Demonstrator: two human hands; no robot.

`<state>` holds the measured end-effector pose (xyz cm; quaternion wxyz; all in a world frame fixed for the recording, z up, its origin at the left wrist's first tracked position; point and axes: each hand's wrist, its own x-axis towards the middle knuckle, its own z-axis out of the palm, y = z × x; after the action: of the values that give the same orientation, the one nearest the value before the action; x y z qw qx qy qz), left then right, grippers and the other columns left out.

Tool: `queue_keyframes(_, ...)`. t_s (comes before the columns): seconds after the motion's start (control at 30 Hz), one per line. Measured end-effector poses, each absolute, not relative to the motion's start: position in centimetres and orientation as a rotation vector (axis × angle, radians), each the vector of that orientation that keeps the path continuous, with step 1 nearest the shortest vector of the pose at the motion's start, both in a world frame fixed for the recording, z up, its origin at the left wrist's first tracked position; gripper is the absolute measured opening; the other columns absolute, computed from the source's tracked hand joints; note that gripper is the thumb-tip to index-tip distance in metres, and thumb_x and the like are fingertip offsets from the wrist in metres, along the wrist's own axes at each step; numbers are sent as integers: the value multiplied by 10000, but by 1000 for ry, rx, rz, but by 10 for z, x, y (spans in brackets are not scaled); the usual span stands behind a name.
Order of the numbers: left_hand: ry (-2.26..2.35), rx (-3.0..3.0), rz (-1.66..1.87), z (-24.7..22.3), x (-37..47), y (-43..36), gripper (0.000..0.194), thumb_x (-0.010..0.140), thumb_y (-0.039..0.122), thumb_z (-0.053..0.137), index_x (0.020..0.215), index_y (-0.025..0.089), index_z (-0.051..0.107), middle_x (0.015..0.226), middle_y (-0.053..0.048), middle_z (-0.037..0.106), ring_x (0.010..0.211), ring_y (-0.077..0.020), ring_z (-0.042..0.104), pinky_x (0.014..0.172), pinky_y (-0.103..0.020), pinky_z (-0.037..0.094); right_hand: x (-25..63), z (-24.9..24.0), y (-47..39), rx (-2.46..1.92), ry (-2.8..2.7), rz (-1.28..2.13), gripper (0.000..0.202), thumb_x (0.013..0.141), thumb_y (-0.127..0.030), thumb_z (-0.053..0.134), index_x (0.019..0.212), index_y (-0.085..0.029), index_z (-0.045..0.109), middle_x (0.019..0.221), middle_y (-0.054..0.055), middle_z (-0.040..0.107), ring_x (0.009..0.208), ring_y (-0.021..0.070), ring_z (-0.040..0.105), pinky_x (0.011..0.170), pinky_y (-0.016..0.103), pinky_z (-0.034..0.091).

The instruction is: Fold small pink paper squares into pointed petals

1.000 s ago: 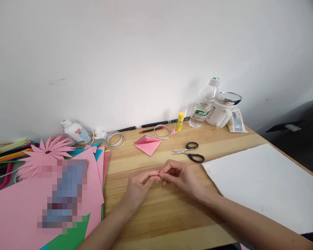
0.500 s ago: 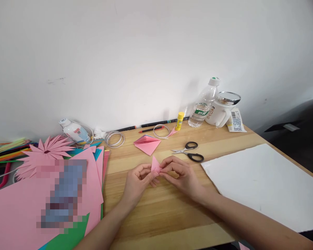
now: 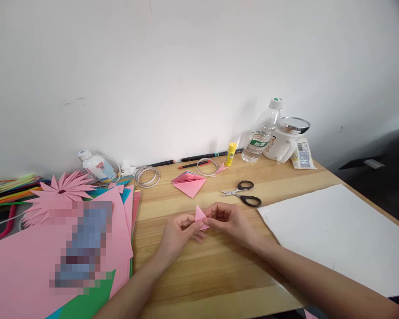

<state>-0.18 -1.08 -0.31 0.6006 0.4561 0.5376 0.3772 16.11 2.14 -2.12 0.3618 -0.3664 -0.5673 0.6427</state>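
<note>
The left hand (image 3: pixel 179 228) and the right hand (image 3: pixel 228 221) both pinch one small pink paper piece (image 3: pixel 200 214). It is between their fingertips, with one pointed corner standing above the thumbs.

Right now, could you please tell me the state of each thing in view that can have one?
Left hand: pinching
Right hand: pinching
Small pink paper: folded, held in both hands
Folded pink pieces: stacked
Scissors: lying, handles apart
Glue stick: capped, upright
Water bottle: capped, upright
White mug: upright
Spiky pink paper: spread out
White bottle: capped
</note>
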Motion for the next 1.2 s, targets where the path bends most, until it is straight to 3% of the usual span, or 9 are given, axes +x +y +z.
queue_keyframes(0.2,1196,1048,873,-2,-4,-12,304,667,384,681,763,95,667,775,-98,707,645,-194,667,590,-283,552,162,-14,23,-1024,-1477,1682,322,684,-454,645,703,-133,618,618,0,580,558,89,491,550,222,399)
queue_keyframes(0.63,1226,977,1003,-5,-5,-12,239,687,335,673,749,104,668,696,-68,698,614,-181,660,622,-292,551,162,-15,21,-952,-1525,1672,265,718,-386,631,809,-137,641,785,40,651,693,130,568,647,245,434)
queue_keyframes(0.83,1318,1083,1018,1,-5,-9,173,678,287,667,678,114,666,620,-40,669,567,-143,625,573,-228,519,162,-18,23,-1020,-1507,1648,252,717,-381,629,733,-130,631,672,12,608,589,96,513,562,218,395)
queue_keyframes(1.03,1218,1069,914,0,-4,-7,227,691,331,636,759,115,637,665,-58,672,543,-171,637,512,-261,514,163,-17,21,-1041,-1461,1698,284,699,-397,646,776,-127,612,654,5,591,574,93,517,555,215,403)
queue_keyframes(1.2,1217,944,971,0,-5,-8,201,655,290,650,710,99,624,556,-34,629,456,-147,600,444,-233,477,163,-19,19,-975,-1595,1563,232,745,-370,611,806,-149,576,678,1,594,606,97,526,563,207,406)
